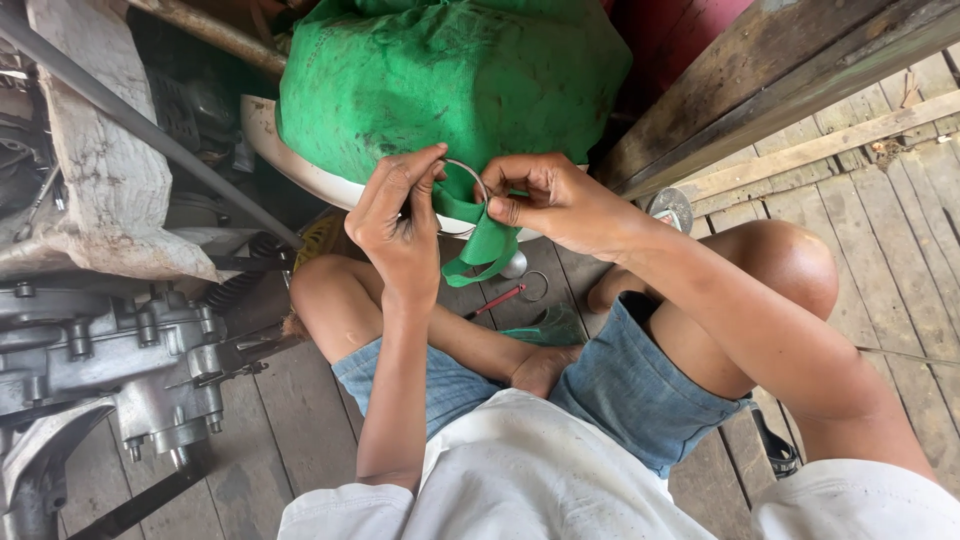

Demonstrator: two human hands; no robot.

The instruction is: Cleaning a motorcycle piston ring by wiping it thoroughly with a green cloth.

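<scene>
Left hand pinches wire ring, right hand grips green strap threaded through it, steadying both before green bundle.

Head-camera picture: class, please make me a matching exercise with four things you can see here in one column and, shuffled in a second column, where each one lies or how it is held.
Things
1. metal ring
2. green fabric strap
3. red-handled tool
4. metal engine casing

Places or states
A. on the wooden floor planks between the legs
B. pinched between left hand and right hand
C. at the left of the picture, beside the left knee
D. hanging in a loop below the right hand

Pairs: 1-B, 2-D, 3-A, 4-C
</scene>
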